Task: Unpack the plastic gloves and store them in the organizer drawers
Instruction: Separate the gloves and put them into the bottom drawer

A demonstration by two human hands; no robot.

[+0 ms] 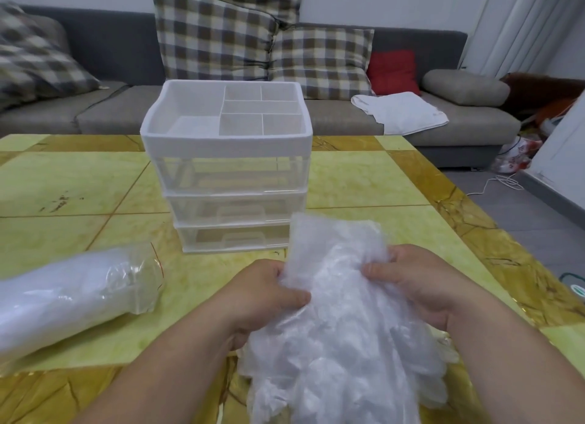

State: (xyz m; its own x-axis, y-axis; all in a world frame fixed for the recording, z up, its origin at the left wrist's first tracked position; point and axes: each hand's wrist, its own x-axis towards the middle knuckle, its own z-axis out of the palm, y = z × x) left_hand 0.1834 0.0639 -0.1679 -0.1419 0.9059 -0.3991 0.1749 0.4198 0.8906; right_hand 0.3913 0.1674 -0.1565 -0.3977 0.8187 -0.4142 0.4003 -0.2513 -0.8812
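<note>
A bundle of thin clear plastic gloves (342, 328) hangs in front of me above the near table edge. My left hand (266, 293) grips its left side with thumb and curled fingers. My right hand (418, 281) pinches its right side. Behind the bundle stands the clear plastic organizer (228, 157), with a white divided tray on top and three drawers below, all pushed in. The bundle's upper end covers part of the lowest drawer's right corner.
A rolled clear packet of more plastic items (63, 300) lies on the yellow-green table (79, 186) at the left. Beyond the table is a grey sofa (126, 107) with checked cushions, a red cushion and a white cloth (402, 110).
</note>
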